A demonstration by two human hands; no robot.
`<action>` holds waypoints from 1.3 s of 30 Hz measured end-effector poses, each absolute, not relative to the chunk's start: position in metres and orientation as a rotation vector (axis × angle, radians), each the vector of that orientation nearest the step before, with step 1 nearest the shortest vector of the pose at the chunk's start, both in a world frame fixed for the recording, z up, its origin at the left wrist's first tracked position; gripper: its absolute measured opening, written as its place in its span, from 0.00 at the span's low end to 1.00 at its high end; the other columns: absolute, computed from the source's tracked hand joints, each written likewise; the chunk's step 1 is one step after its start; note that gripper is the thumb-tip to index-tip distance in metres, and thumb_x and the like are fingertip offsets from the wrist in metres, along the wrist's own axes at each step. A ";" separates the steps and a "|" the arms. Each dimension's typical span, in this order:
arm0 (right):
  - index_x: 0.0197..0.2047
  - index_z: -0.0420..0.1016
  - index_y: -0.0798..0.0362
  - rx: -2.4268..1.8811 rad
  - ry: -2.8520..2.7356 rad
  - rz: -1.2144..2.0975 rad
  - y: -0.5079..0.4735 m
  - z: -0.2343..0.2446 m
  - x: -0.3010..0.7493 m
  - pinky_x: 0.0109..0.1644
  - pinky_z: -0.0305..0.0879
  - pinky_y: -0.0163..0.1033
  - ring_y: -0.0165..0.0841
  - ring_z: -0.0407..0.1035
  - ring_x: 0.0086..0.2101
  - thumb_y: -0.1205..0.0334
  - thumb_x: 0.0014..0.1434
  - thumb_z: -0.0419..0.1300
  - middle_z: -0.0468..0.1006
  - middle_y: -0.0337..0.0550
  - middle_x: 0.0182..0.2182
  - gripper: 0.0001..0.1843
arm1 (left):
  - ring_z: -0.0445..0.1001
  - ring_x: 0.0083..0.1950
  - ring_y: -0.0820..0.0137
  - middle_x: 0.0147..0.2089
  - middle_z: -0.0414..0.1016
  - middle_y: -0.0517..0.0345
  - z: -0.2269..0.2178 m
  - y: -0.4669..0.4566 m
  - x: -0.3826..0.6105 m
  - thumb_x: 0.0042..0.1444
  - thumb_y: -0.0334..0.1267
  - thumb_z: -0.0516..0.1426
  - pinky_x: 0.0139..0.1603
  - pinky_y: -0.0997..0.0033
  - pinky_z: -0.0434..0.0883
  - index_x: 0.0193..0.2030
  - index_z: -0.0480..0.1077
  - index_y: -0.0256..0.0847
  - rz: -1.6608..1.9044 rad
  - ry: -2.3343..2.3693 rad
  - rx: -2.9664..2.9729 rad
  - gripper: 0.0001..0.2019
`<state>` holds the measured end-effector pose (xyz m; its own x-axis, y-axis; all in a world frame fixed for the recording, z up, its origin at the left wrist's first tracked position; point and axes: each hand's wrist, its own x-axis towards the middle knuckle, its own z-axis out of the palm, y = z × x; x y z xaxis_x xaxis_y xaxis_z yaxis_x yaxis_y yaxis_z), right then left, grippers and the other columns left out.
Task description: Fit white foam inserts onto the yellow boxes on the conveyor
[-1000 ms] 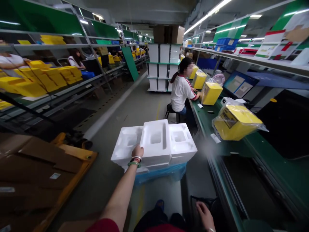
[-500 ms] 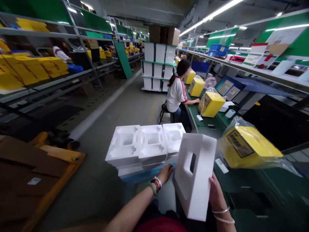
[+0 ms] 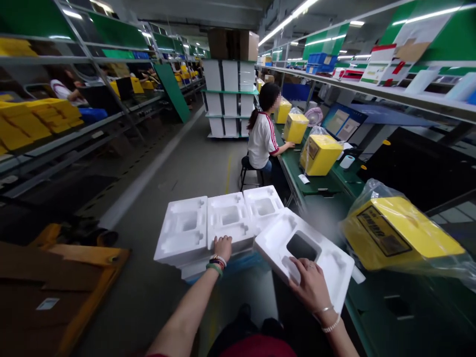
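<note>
My right hand grips a white foam packing insert by the rim of its rectangular opening. The insert is tilted, its recessed face upward. My left hand has its fingers bent over the near edge of another foam packing insert, the middle one of three stacks standing side by side. Its thumb is hidden. To its left is a foam stack, and a third foam insert tops the stack on the right. Blue plastic film shows low around the stacks.
On the green workbench to my right lies a yellow box in clear plastic, with more yellow boxes beyond. A seated person works there. An orange pallet jack carrying brown cartons stands at left.
My left hand has risen from beside the blue film onto the middle foam stack. The insert in my right hand has tipped from upright to slanting, and that hand now grips its opening.
</note>
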<state>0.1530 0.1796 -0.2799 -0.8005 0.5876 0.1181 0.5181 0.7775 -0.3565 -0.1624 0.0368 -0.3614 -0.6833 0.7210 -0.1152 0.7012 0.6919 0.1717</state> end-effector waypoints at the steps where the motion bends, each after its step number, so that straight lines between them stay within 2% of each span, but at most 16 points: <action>1: 0.58 0.68 0.48 -0.865 -2.707 0.474 0.183 -0.277 0.158 0.56 0.61 0.54 0.43 0.68 0.47 0.55 0.56 0.58 0.73 0.49 0.47 0.26 | 0.72 0.52 0.57 0.48 0.77 0.45 -0.352 0.037 -0.163 0.58 0.27 0.49 0.66 0.48 0.52 0.45 0.73 0.37 0.170 2.739 1.187 0.15; 4: 0.59 0.66 0.48 -0.882 -2.595 0.545 0.195 -0.264 0.176 0.54 0.63 0.51 0.42 0.68 0.48 0.53 0.58 0.58 0.73 0.49 0.49 0.26 | 0.71 0.53 0.56 0.50 0.75 0.42 -0.318 0.038 -0.163 0.60 0.31 0.48 0.62 0.54 0.60 0.50 0.71 0.36 0.201 2.762 1.323 0.15; 7: 0.60 0.66 0.47 -0.941 -2.541 0.448 0.214 -0.242 0.199 0.58 0.60 0.53 0.42 0.67 0.50 0.53 0.58 0.58 0.72 0.49 0.50 0.27 | 0.73 0.47 0.56 0.47 0.75 0.41 -0.281 0.046 -0.158 0.62 0.41 0.47 0.48 0.60 0.68 0.49 0.69 0.35 0.436 2.846 1.500 0.16; 10: 0.61 0.67 0.46 -1.068 -2.519 0.198 0.250 -0.212 0.226 0.64 0.50 0.58 0.44 0.65 0.52 0.52 0.58 0.57 0.71 0.50 0.52 0.27 | 0.72 0.34 0.59 0.37 0.73 0.49 -0.241 0.068 -0.150 0.59 0.53 0.49 0.32 0.65 0.65 0.44 0.67 0.39 0.867 3.028 1.276 0.19; 12: 0.61 0.67 0.46 -1.220 -2.474 0.043 0.288 -0.190 0.247 0.64 0.47 0.58 0.44 0.63 0.53 0.51 0.60 0.55 0.70 0.51 0.53 0.27 | 0.68 0.30 0.62 0.32 0.69 0.55 -0.215 0.090 -0.138 0.54 0.58 0.52 0.29 0.66 0.61 0.40 0.66 0.41 1.223 3.017 0.992 0.21; 14: 0.62 0.67 0.47 -1.396 -2.403 -0.087 0.335 -0.171 0.268 0.65 0.45 0.57 0.45 0.62 0.54 0.50 0.61 0.53 0.70 0.51 0.54 0.27 | 0.69 0.32 0.62 0.32 0.68 0.56 -0.192 0.114 -0.122 0.51 0.60 0.54 0.31 0.66 0.63 0.39 0.65 0.41 1.556 2.837 0.844 0.23; 16: 0.62 0.67 0.47 -1.558 -2.332 -0.178 0.389 -0.157 0.287 0.64 0.45 0.56 0.45 0.61 0.55 0.50 0.61 0.53 0.70 0.52 0.54 0.27 | 0.71 0.38 0.59 0.37 0.70 0.53 -0.179 0.137 -0.101 0.49 0.61 0.55 0.36 0.63 0.66 0.41 0.65 0.41 1.738 2.614 0.835 0.25; 19: 0.62 0.66 0.46 -1.777 -2.293 -0.149 0.467 -0.148 0.302 0.62 0.48 0.53 0.45 0.60 0.55 0.49 0.59 0.54 0.70 0.50 0.54 0.28 | 0.72 0.41 0.58 0.40 0.73 0.52 -0.177 0.167 -0.068 0.47 0.63 0.56 0.42 0.61 0.68 0.43 0.66 0.41 1.760 2.392 0.884 0.28; 23: 0.63 0.63 0.44 -1.941 -2.322 0.084 0.533 -0.148 0.302 0.57 0.54 0.51 0.44 0.62 0.55 0.47 0.61 0.51 0.69 0.51 0.56 0.29 | 0.74 0.42 0.59 0.41 0.75 0.53 -0.186 0.194 -0.028 0.46 0.63 0.58 0.43 0.62 0.71 0.44 0.68 0.41 1.737 2.226 0.862 0.29; 27: 0.64 0.59 0.49 -1.937 -2.355 0.126 0.548 -0.154 0.294 0.55 0.57 0.55 0.47 0.63 0.54 0.44 0.60 0.53 0.69 0.55 0.55 0.32 | 0.74 0.42 0.61 0.43 0.77 0.54 -0.181 0.216 -0.001 0.47 0.61 0.60 0.40 0.66 0.72 0.46 0.69 0.41 1.829 2.007 0.714 0.28; 30: 0.64 0.60 0.51 -1.895 -2.449 0.088 0.541 -0.165 0.290 0.54 0.58 0.59 0.50 0.62 0.54 0.44 0.62 0.52 0.69 0.59 0.54 0.31 | 0.75 0.41 0.63 0.44 0.77 0.55 -0.169 0.235 0.012 0.48 0.57 0.62 0.41 0.67 0.74 0.50 0.70 0.42 1.913 1.841 0.580 0.27; 35: 0.68 0.54 0.55 -1.753 -2.483 0.009 0.533 -0.188 0.297 0.60 0.48 0.67 0.52 0.58 0.57 0.46 0.67 0.42 0.64 0.63 0.59 0.32 | 0.77 0.40 0.65 0.43 0.78 0.56 -0.151 0.262 0.026 0.48 0.52 0.64 0.44 0.65 0.76 0.52 0.71 0.41 2.018 1.699 0.437 0.27; 39: 0.68 0.53 0.55 -1.736 -2.459 0.027 0.538 -0.203 0.302 0.60 0.45 0.68 0.54 0.58 0.57 0.45 0.67 0.43 0.64 0.63 0.59 0.33 | 0.79 0.41 0.63 0.46 0.79 0.52 -0.155 0.268 0.026 0.52 0.53 0.62 0.47 0.61 0.77 0.53 0.71 0.38 2.056 1.578 0.364 0.26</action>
